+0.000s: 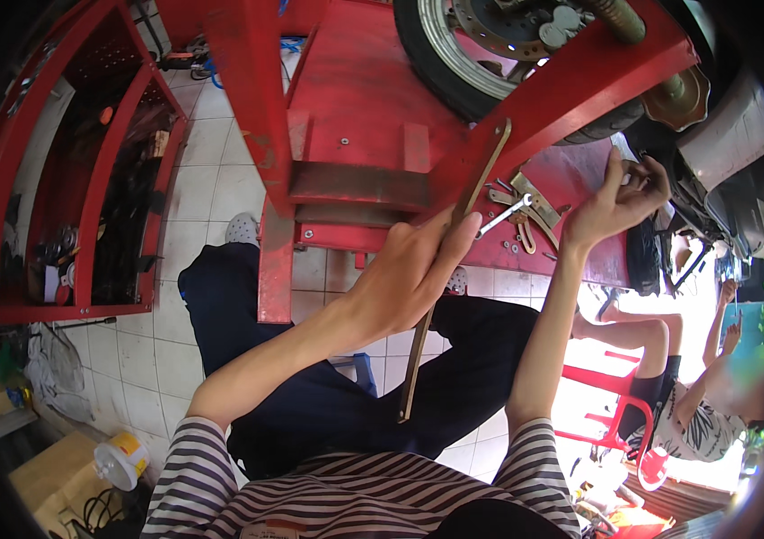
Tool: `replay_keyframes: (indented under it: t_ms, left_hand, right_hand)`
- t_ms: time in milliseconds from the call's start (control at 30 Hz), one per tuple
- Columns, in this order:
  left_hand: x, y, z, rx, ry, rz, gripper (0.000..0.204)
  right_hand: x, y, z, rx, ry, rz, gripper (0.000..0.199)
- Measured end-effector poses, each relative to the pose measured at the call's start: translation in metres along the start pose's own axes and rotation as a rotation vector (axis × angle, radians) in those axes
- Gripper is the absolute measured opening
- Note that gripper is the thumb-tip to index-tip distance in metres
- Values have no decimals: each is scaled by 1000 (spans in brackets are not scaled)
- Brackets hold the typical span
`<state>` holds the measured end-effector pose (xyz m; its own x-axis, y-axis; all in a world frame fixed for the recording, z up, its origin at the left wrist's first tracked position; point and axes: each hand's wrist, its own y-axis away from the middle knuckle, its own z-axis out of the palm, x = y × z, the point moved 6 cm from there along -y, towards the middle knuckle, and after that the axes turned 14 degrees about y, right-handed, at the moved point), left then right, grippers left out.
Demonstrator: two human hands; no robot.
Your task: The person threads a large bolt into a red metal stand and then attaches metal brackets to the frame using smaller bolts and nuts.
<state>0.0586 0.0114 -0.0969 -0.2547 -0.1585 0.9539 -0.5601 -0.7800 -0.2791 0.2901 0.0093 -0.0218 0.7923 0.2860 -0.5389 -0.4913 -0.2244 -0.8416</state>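
Note:
My left hand (409, 274) is closed around a long, narrow flat metal bar (413, 373) with a hole near each end. The bar slants from above my lap up toward the red frame. Just past the left thumb, a silver open-end wrench (506, 216) juts out over the red bench; its other end is hidden, so I cannot tell if it is gripped too. My right hand (620, 202) is raised over the bench's right part, with fingers curled in and thumb pointing up. Whatever it holds is too small to make out. Below lie a curved brass-coloured bracket (536, 199) and several nuts and washers (515, 245).
A motorcycle wheel (454, 67) with a brake disc stands on the red bench (364, 85). Red frame posts (251, 99) rise ahead. A red tool shelf (85, 180) is at left, a white bucket (121, 460) lower left. Another person (696, 418) sits at right near a red chair (602, 382).

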Motion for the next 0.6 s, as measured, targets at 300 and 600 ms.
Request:
replay_keyframes:
  t_ms: [300, 600]
  left_hand:
    - [-16, -6, 5, 97, 350, -95, 37]
    - [-12, -8, 14, -5, 817, -250, 38]
  right_hand:
    - [56, 29, -12, -202, 256, 53, 27]
    - [25, 45, 14, -187, -99, 111, 26]
